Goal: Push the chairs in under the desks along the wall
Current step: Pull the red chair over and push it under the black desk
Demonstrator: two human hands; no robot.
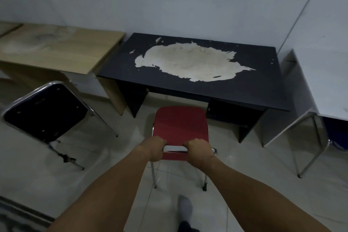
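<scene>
A red chair (pixel 179 123) with chrome legs stands on the tiled floor in front of the black desk (pixel 244 88), whose top has a large worn pale patch. The chair's front edge lies just under the desk's front edge; most of the seat is out in the open. My left hand (pixel 154 148) and my right hand (pixel 197 149) both grip the chrome top bar of its backrest, side by side. A black chair (pixel 45 111) with a chrome frame stands tilted at the left, apart from the light wooden desk (pixel 62 51).
A white table (pixel 323 73) on metal legs stands at the right with a blue chair (pixel 337 137) partly beneath it. All desks stand against the grey wall (pixel 169 0). My socked foot (pixel 185 207) is on the floor behind the red chair.
</scene>
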